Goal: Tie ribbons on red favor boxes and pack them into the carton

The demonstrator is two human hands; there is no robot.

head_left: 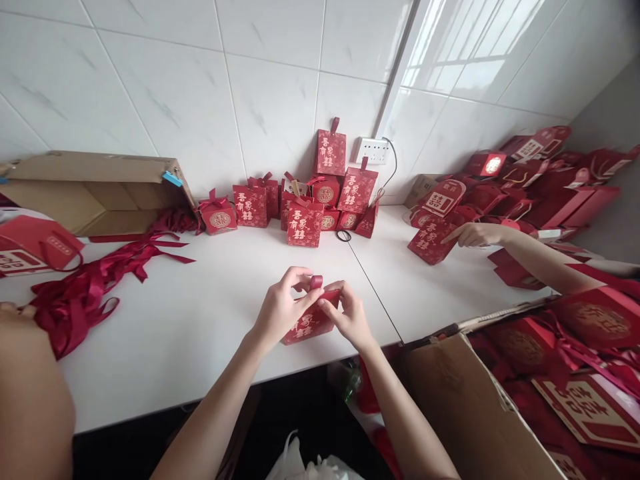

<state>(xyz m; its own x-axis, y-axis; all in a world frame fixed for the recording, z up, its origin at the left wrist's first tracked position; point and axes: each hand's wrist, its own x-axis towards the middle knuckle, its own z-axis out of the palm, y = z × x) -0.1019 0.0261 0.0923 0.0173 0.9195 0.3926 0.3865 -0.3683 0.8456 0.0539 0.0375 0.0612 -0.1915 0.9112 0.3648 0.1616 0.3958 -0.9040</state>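
Note:
A small red gift box [309,327] with white lettering stands on the white table in front of me, a short ribbon loop [317,282] sticking up from its top. My left hand [286,305] pinches the box's top from the left, beside the loop. From the right, my right hand [349,315] grips the top edge with thumb and fingers. Both hands are closed, and they cover much of the upper box. Just beyond stands a similar red box [305,225], part of a group of finished-looking boxes along the wall.
Red ribbons [95,290] lie heaped at left by an open cardboard box [107,193]. At right, another person's hand [477,235] touches a red box [433,241] before a pile. A carton [450,387] of red boxes stands front right; another person's arm [30,393] is far left.

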